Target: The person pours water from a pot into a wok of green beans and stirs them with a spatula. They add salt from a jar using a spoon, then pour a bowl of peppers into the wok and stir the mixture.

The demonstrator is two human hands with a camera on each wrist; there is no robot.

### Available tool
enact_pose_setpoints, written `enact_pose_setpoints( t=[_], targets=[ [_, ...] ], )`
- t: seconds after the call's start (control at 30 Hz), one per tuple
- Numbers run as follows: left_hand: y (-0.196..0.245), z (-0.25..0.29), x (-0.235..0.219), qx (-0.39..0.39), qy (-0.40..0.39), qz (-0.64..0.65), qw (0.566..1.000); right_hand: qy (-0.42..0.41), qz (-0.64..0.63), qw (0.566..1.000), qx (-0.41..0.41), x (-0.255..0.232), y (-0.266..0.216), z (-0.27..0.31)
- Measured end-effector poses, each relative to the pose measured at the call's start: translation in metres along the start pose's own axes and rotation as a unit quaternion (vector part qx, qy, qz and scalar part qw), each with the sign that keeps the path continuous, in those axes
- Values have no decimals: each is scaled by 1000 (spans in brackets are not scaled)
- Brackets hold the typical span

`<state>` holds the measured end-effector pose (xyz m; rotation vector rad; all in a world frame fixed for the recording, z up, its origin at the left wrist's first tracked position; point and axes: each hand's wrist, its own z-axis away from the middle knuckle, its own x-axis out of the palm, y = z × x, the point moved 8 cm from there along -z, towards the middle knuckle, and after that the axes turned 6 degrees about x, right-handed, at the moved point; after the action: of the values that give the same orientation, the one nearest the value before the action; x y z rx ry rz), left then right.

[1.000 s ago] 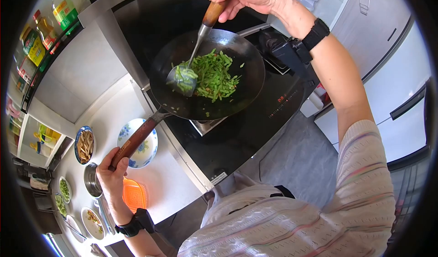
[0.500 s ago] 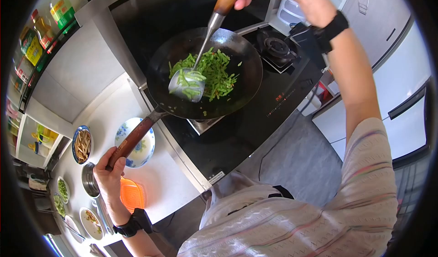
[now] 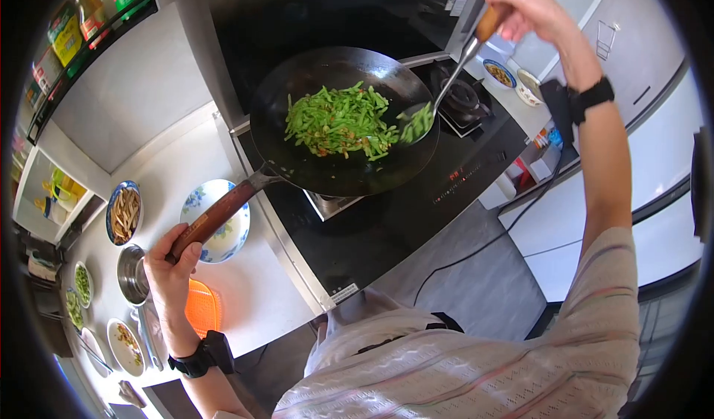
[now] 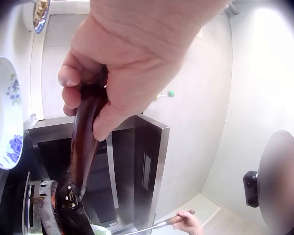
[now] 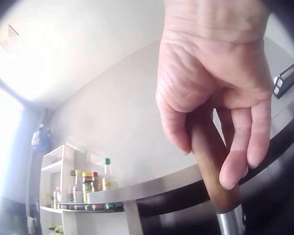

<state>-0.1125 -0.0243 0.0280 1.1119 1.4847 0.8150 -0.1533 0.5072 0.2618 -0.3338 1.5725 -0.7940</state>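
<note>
A dark wok (image 3: 398,84) stands on the black cooktop (image 3: 327,251). Inside lies a pile of chopped green vegetable pieces (image 3: 335,121) with small reddish-brown bits among them. My left hand (image 3: 169,274) grips the end of the wok's brown wooden handle (image 4: 83,142), fingers round it and thumb along its side. At the upper right, my right hand (image 3: 532,10) holds a metal wok spatula (image 3: 454,77) by its wooden grip (image 5: 210,166). The spatula's blade is at the wok's right inner side, with some green pieces on it.
Left of the cooktop, the white counter (image 3: 260,300) bears a flowered plate (image 3: 236,233), a bowl of brown strips (image 3: 124,214), a metal bowl (image 3: 132,274) and an orange basket (image 3: 202,307). A second burner (image 3: 461,99) is at the right. Bottles (image 3: 91,13) line a shelf upper left.
My right hand has moved right with the spatula, whose blade went from the wok's left part to its right side. The left hand still grips the handle. The head view has shifted slightly.
</note>
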Motion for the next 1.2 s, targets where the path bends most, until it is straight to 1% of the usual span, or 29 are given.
enact_pose_setpoints(
  t=[0.03,0.07,0.1,0.13,0.17,0.2,0.27,0.3,0.37,0.4,0.47,0.5,0.53,0.6,0.67,0.7,0.73,0.8,0.83,0.87,0.93,0.97,1.0,1.07,1.13,1.17,1.2],
  targets=[
    [2,0,0,3,2,-7,1000,22,-46,999,7,11,23,-5],
    [3,0,0,6,3,-13,1000,41,-140,989,12,33,38,4],
    [3,0,1,4,-1,-14,1000,29,-241,970,31,58,61,3],
    [4,0,-1,3,10,-10,1000,29,-317,947,48,76,72,11],
    [4,0,0,-5,8,-9,1000,46,-348,936,15,85,68,23],
    [2,2,0,-18,3,-9,1000,65,-370,927,0,85,59,36],
    [2,2,0,-17,-5,-5,1000,61,-347,934,-57,68,40,47],
    [3,2,0,-17,-4,-5,1000,58,-345,935,-57,61,38,48],
    [2,2,0,-15,-1,5,1000,63,-254,962,-78,49,30,48],
    [2,1,0,-16,1,6,1000,61,-253,962,-79,42,30,48],
    [3,1,0,2,3,7,1000,79,-173,978,-84,29,28,48],
    [2,2,0,0,6,10,1000,83,-164,980,-82,28,32,45],
    [1,1,0,1,5,6,1000,82,-161,980,-84,39,37,42],
    [3,1,0,5,7,3,1000,70,-280,956,-58,73,56,38],
    [6,1,0,10,3,-5,1000,59,-349,932,-79,102,64,41],
    [7,0,-2,11,6,-8,1000,78,-366,924,-77,103,62,49],
    [6,1,-1,6,3,-8,1000,75,-366,924,-75,100,59,57],
    [3,3,1,-6,-1,-6,1000,111,-366,916,-125,76,48,78],
    [4,3,1,-5,3,0,1000,113,-374,911,-132,77,41,89],
    [5,1,0,-1,10,7,1000,112,-373,911,-133,87,45,92],
    [5,1,0,-7,9,17,1000,101,-480,868,-82,122,75,87],
    [3,2,1,-12,7,25,1000,93,-475,873,-58,143,82,87],
    [2,3,1,-13,7,25,1000,113,-463,879,-23,149,92,91],
    [3,3,-2,10,9,-30,999,148,-449,881,29,144,121,109],
    [2,2,-2,10,13,-9,1000,173,-475,860,66,147,155,123],
    [3,2,0,13,10,4,1000,185,-486,851,79,157,162,125],
    [5,2,0,16,11,6,1000,183,-480,854,82,167,162,117]
  ],
)
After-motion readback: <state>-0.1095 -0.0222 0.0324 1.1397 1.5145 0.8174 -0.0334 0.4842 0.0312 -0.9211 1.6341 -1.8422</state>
